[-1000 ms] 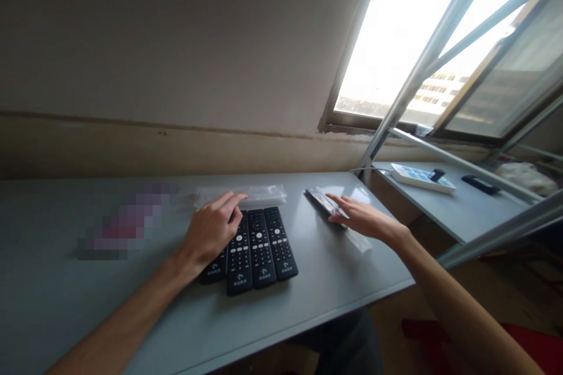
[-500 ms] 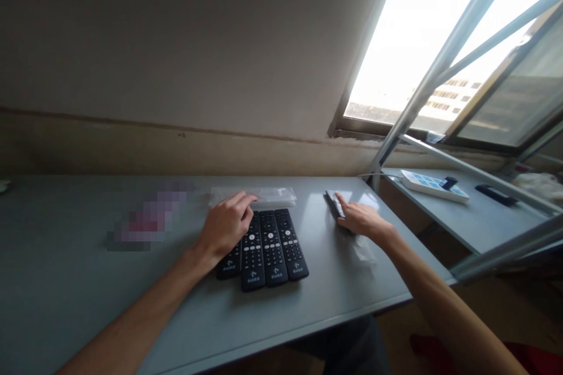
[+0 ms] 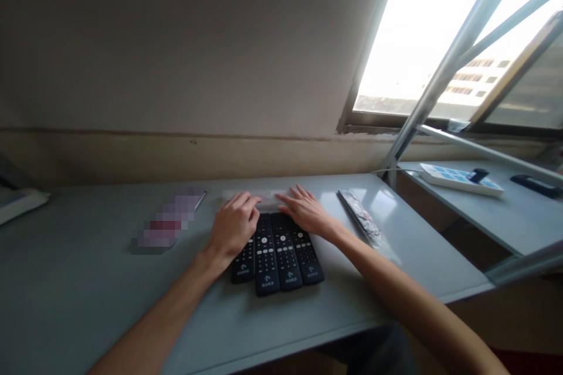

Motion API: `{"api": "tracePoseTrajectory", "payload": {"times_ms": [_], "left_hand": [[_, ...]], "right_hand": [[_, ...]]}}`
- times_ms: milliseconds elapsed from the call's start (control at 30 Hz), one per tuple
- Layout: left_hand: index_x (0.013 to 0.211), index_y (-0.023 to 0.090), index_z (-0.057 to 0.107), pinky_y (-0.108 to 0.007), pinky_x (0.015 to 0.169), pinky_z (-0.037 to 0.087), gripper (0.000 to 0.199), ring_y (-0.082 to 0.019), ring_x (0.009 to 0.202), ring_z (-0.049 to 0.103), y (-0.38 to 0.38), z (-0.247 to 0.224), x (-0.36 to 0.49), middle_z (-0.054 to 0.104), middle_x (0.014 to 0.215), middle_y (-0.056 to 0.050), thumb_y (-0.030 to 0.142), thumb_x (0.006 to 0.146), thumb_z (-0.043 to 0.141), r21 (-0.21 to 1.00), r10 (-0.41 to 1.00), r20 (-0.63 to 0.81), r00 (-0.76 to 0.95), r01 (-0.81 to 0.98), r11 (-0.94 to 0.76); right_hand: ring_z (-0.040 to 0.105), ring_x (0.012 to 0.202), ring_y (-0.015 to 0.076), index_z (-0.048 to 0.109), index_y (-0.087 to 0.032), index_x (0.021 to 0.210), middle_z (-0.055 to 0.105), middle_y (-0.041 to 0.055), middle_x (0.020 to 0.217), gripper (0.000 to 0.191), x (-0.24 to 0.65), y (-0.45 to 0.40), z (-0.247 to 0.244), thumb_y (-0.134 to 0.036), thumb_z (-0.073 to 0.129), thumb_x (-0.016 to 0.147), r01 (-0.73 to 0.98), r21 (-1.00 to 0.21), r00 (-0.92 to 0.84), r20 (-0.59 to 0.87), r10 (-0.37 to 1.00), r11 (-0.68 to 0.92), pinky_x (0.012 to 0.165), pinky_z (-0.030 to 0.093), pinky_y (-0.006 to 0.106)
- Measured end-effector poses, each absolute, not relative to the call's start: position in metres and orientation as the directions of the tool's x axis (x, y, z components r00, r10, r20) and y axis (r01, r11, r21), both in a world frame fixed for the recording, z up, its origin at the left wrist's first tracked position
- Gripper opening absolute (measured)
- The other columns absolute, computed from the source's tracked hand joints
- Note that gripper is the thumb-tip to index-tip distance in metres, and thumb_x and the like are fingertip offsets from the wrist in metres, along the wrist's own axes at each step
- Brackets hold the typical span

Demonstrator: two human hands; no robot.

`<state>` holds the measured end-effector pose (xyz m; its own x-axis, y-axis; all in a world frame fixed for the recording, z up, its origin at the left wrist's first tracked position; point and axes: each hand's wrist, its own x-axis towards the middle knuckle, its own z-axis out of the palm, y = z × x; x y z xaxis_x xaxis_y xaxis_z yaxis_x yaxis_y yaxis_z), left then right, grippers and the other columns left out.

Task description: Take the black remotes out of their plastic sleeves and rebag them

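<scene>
Several black remote controls (image 3: 289,263) lie side by side on the grey table, their lower ends towards me; the leftmost sits slightly farther back. My left hand (image 3: 236,224) is closed, its fingers curled over the upper part of that leftmost remote, which they partly hide. Over the upper end of the rightmost remote rests my right hand (image 3: 307,211), open, fingers spread towards the wall and holding nothing. Behind the remotes, a clear plastic wrapper (image 3: 267,201) lies partly covered by both hands. Farther right is a wrapped remote control (image 3: 361,217) in clear plastic, touched by neither hand.
On the grey table (image 3: 197,316), a blurred-out pinkish item (image 3: 167,222) lies to the left. A white object (image 3: 21,204) sits at the far left edge. Past the metal frame (image 3: 424,105) on the right, a white power strip (image 3: 460,179) rests on another table.
My right hand has let go of the wrapped remote and moved left to the upper ends of the row. My left hand stays at the leftmost remote. The view has shifted slightly.
</scene>
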<state>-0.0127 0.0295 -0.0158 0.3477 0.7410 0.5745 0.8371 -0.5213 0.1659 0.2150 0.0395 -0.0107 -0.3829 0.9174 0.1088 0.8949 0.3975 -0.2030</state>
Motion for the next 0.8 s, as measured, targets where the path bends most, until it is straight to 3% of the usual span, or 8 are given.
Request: {"api": "tracePoseTrajectory", "payload": {"times_ms": [167, 367, 533, 667, 800], "left_hand": [[0.109, 0.019, 0.073, -0.039, 0.091, 0.053, 0.031, -0.027, 0.101, 0.067, 0.031, -0.013, -0.017, 0.074, 0.102, -0.007, 0.011, 0.095, 0.047, 0.156, 0.741, 0.595, 0.310, 0.861, -0.485], [0.111, 0.019, 0.071, -0.039, 0.092, 0.051, 0.029, -0.027, 0.102, 0.066, 0.031, -0.012, -0.016, 0.074, 0.103, -0.007, 0.013, 0.097, 0.047, 0.186, 0.738, 0.609, 0.289, 0.854, -0.487], [0.101, 0.021, 0.071, -0.038, 0.091, 0.050, 0.025, -0.026, 0.100, 0.066, 0.033, -0.017, -0.016, 0.074, 0.100, -0.005, 0.014, 0.096, 0.048, 0.257, 0.772, 0.578, 0.265, 0.838, -0.481], [0.097, 0.021, 0.069, -0.038, 0.091, 0.050, 0.024, -0.026, 0.099, 0.065, 0.033, -0.017, -0.017, 0.074, 0.099, -0.005, 0.016, 0.097, 0.046, 0.310, 0.791, 0.558, 0.250, 0.822, -0.478], [0.096, 0.022, 0.067, -0.040, 0.091, 0.051, 0.024, -0.026, 0.098, 0.065, 0.031, -0.013, -0.015, 0.073, 0.096, -0.006, 0.019, 0.099, 0.043, 0.351, 0.791, 0.549, 0.270, 0.784, -0.512]], "right_hand": [[0.031, 0.157, 0.0346, 0.058, -0.023, 0.151, 0.045, 0.0134, 0.164, 0.053, 0.226, 0.039, -0.032, -0.047, 0.030, 0.112, 0.868, -0.296, -0.373, 0.146, 0.917, 0.400, 0.125, 0.029, 0.054], [0.023, 0.160, 0.0302, 0.048, -0.016, 0.157, 0.039, 0.0121, 0.166, 0.058, 0.231, 0.040, -0.039, -0.048, 0.032, 0.112, 0.847, -0.363, -0.338, 0.195, 0.921, 0.388, 0.128, 0.023, 0.056], [0.020, 0.161, 0.0288, 0.043, -0.011, 0.159, 0.037, 0.0126, 0.167, 0.061, 0.228, 0.039, -0.035, -0.047, 0.031, 0.112, 0.843, -0.391, -0.292, 0.242, 0.925, 0.369, 0.129, 0.021, 0.054], [0.016, 0.162, 0.0272, 0.037, -0.012, 0.163, 0.031, 0.0107, 0.170, 0.060, 0.227, 0.037, -0.025, -0.042, 0.032, 0.111, 0.835, -0.429, -0.200, 0.346, 0.917, 0.344, 0.130, 0.019, 0.053], [0.010, 0.163, 0.0248, 0.023, -0.021, 0.168, 0.023, 0.0074, 0.173, 0.060, 0.225, 0.035, -0.018, -0.041, 0.030, 0.111, 0.781, -0.502, -0.114, 0.472, 0.874, 0.372, 0.129, 0.019, 0.054]]}}
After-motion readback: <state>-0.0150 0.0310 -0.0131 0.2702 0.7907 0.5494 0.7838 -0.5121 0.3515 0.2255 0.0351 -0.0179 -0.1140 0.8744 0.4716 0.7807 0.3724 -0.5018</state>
